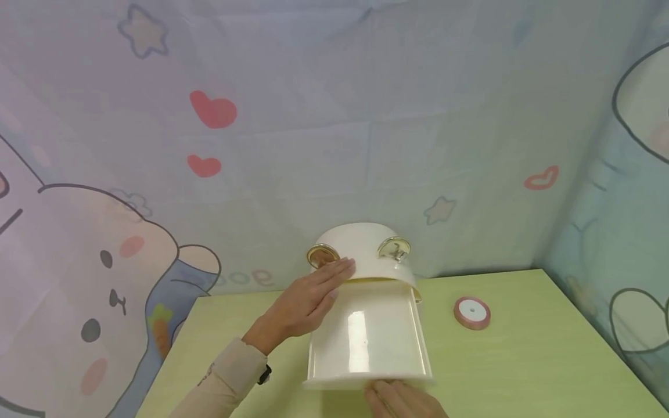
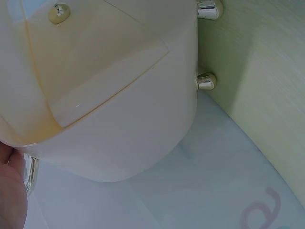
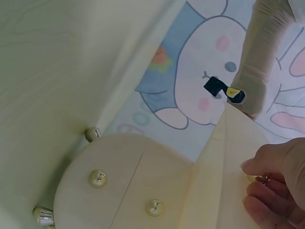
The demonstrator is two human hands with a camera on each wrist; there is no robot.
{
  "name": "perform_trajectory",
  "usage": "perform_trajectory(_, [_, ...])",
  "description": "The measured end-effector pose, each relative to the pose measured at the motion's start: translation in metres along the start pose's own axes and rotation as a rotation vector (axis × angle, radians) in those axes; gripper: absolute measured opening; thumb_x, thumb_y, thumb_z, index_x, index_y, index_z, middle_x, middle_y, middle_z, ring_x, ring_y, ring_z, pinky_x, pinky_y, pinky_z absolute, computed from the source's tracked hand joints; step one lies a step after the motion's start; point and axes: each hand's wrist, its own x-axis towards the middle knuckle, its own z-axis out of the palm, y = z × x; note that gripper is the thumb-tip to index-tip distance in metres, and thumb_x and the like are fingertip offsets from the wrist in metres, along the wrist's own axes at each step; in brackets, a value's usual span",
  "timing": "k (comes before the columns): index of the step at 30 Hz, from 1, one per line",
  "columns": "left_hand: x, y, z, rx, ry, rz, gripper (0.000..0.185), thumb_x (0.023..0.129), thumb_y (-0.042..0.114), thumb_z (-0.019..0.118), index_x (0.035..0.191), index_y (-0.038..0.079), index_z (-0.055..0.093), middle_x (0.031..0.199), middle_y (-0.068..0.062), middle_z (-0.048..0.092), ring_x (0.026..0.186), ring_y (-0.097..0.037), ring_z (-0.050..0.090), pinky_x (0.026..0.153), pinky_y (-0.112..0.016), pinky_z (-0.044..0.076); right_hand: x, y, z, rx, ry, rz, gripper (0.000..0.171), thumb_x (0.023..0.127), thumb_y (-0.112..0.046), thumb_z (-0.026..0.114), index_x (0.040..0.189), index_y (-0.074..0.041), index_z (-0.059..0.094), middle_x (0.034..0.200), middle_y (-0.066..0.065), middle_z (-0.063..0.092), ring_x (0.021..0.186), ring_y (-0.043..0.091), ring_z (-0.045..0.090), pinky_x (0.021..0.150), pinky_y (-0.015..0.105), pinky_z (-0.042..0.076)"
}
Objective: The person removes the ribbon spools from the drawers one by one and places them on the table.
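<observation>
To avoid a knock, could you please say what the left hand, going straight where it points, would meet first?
Probably the right gold disc on the white container, though depth is unclear.

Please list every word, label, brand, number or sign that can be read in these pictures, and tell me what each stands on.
"g", seemingly: a pink letter on the cloth backdrop; the letters beside it are too blurred to read surely.
Dark wrist device: its yellow patch is too small to read.
White container and ribbon roll: no text visible.
</observation>
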Motion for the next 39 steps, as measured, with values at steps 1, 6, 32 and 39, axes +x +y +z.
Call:
perform_trajectory(1, [-0.001,0.000,0.001,0.001,0.000,-0.001,0.052,0.112,0.018,0.042,0.164,0.015,0.038,0.171,-0.003,0.037,0.160,-0.023,0.036,0.125,-0.048,0.042,0.002,0.001,0.000,-0.006,0.007,0.000,0.051,0.111,-0.039,0.044,0.089,-0.004,0.074,0.088,0.005,0.070,0.069,0.013,0.061,0.053,0.018,0.049])
perform_trajectory(6, [-0.002,0.001,0.002,0.009,0.008,-0.002,0.053,0.111,0.016,0.043,0.164,0.015,0.038,0.171,-0.002,0.038,0.160,-0.022,0.036,0.125,-0.047,0.041,0.006,0.005,0.001,0.001,0.048,0.024,0.041,0.108,-0.025,0.046,0.088,-0.001,0.073,0.086,0.008,0.070,0.069,0.016,0.062,0.053,0.022,0.051])
perform_trajectory(32, [0.000,0.000,0.001,0.014,0.001,0.015,0.053,0.112,0.018,0.042,0.165,0.015,0.037,0.172,-0.003,0.036,0.160,-0.023,0.035,0.125,-0.047,0.042,0.035,0.028,0.000,0.042,0.123,0.075,0.029,0.105,-0.005,0.048,0.096,0.006,0.074,0.092,0.017,0.069,0.074,0.019,0.066,0.062,0.022,0.057])
perform_trajectory(39, [-0.001,-0.001,0.001,0.010,0.010,0.011,0.052,0.112,0.018,0.042,0.164,0.015,0.038,0.171,-0.003,0.037,0.160,-0.022,0.035,0.125,-0.048,0.042,0.029,0.027,0.013,0.005,0.124,0.117,0.030,0.105,-0.009,0.048,0.099,0.005,0.074,0.093,0.017,0.069,0.075,0.021,0.066,0.064,0.024,0.057])
